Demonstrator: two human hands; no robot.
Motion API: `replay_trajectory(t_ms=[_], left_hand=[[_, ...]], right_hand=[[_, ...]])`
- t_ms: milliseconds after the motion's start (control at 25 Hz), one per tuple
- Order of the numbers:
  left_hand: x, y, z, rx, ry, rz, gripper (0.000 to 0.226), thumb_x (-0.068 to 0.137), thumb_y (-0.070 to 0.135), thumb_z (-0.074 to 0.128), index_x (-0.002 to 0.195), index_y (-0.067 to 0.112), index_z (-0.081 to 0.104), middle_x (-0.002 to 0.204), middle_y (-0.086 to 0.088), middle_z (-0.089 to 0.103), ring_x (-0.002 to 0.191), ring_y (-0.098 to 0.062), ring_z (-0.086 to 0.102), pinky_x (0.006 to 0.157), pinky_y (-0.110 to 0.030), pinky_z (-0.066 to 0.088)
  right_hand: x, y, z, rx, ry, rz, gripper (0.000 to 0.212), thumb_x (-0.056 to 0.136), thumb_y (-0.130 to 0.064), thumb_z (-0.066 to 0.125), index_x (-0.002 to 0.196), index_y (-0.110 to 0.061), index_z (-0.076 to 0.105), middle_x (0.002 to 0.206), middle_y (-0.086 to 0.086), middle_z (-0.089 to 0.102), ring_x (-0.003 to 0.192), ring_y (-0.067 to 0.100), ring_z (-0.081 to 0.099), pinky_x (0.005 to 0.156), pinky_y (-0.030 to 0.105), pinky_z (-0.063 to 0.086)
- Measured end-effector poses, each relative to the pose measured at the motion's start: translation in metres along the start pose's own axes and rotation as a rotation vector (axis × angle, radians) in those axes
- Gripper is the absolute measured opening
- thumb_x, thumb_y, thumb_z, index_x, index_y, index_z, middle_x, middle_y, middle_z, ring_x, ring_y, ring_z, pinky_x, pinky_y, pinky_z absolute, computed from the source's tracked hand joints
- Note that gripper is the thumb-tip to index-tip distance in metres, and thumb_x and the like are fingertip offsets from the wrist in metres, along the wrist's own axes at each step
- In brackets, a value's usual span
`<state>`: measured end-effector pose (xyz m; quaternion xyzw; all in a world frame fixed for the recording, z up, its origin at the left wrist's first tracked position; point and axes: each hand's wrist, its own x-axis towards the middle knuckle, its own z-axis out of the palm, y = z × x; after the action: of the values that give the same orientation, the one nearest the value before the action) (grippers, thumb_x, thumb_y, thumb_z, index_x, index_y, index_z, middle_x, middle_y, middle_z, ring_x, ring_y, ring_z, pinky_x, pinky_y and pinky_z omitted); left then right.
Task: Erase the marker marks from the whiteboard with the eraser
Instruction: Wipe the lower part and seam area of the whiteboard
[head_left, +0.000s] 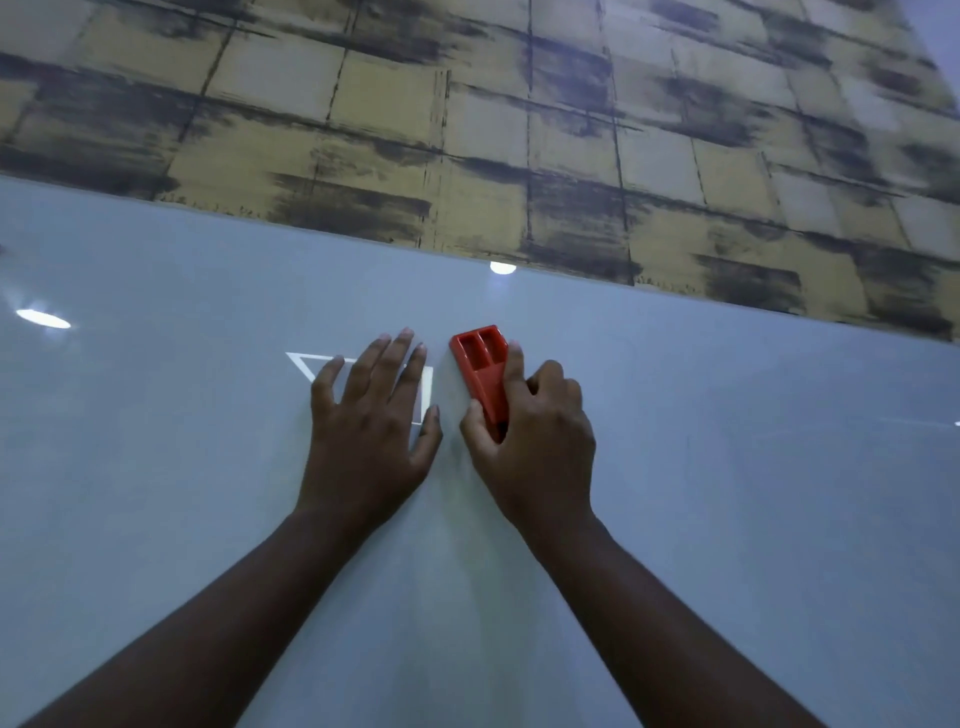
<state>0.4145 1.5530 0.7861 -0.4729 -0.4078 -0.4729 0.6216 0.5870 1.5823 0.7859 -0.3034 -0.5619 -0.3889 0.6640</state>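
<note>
Far left of the left hand: an oval glare spot (42, 318) on the whiteboard (156, 467), well apart from the fingers.

Just beyond and partly under the left hand: a thin pale outline (301, 362), angular, one corner showing past the little finger and another edge showing by the index finger and thumb. Cannot tell whether it is a drawn mark or a reflection on the glossy surface.

Left hand (366, 431): flat on the board, palm down, fingers straight and spread wide, thumb out toward the other hand. Holds nothing. Bare forearm runs back to the lower left.

Narrow strip of bare board between the two thumbs; the hands are near but apart.

Eraser (482, 370): red plastic, long body, two recessed pockets on its upper face at the far end. It lies against the board, just beside the left hand's index finger, tilted slightly leftward at its far end. Near end hidden in the grip.

Right hand (530, 436): curled round the eraser's near half. Thumb presses its left edge, index finger lies along its right edge, remaining fingers are bent in beside it. Forearm runs back to the lower right.

Beyond both hands: a small round glare (502, 267) at the board's far edge, then a wall (519, 104) patterned in tan squares with dark brushed streaks.
</note>
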Motion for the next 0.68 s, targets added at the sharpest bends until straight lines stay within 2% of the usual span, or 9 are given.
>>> replay_trajectory(t_ms=[160,240,400,560,680], left_hand=[[-0.001,0.001,0.000,0.002,0.008,0.007,0.068,0.101,0.045,0.036,0.154,0.005,0.051,0.162,-0.017,0.048,0.150,-0.035,0.047,0.117,-0.063,0.035],[-0.003,0.001,0.001,-0.006,0.017,0.011,0.066,0.101,0.042,0.038,0.154,0.005,0.052,0.163,-0.015,0.047,0.151,-0.032,0.046,0.119,-0.060,0.032],[-0.008,0.000,0.003,-0.031,0.047,0.020,0.062,0.101,0.037,0.041,0.153,0.006,0.054,0.164,-0.014,0.046,0.152,-0.030,0.045,0.121,-0.059,0.031],[-0.011,0.000,0.005,-0.048,0.055,0.014,0.062,0.101,0.037,0.042,0.153,0.005,0.053,0.166,-0.015,0.044,0.154,-0.029,0.042,0.122,-0.060,0.030],[-0.013,0.001,0.002,-0.063,0.030,0.011,0.062,0.102,0.037,0.041,0.155,0.006,0.051,0.168,-0.015,0.041,0.157,-0.029,0.037,0.125,-0.060,0.027]], right_hand=[[0.008,0.022,-0.007,-0.007,0.004,-0.133,0.072,0.096,-0.053,0.055,0.152,-0.009,0.048,0.106,0.009,0.060,0.087,0.020,0.057,0.063,0.033,0.056],[0.016,0.040,-0.010,-0.019,0.011,-0.132,0.069,0.097,-0.051,0.060,0.151,-0.010,0.049,0.100,0.009,0.056,0.085,0.022,0.055,0.059,0.032,0.052],[0.031,0.094,-0.019,-0.046,0.059,0.119,0.067,0.095,-0.052,0.064,0.150,-0.015,0.053,0.093,0.006,0.050,0.083,0.026,0.056,0.062,0.030,0.042],[0.029,0.123,-0.024,-0.040,0.149,0.412,0.069,0.097,-0.056,0.060,0.154,-0.021,0.047,0.092,0.005,0.049,0.081,0.029,0.061,0.067,0.036,0.050],[0.018,0.108,-0.024,-0.044,0.140,0.461,0.068,0.097,-0.055,0.061,0.155,-0.022,0.046,0.092,0.008,0.051,0.082,0.028,0.060,0.070,0.034,0.046]])
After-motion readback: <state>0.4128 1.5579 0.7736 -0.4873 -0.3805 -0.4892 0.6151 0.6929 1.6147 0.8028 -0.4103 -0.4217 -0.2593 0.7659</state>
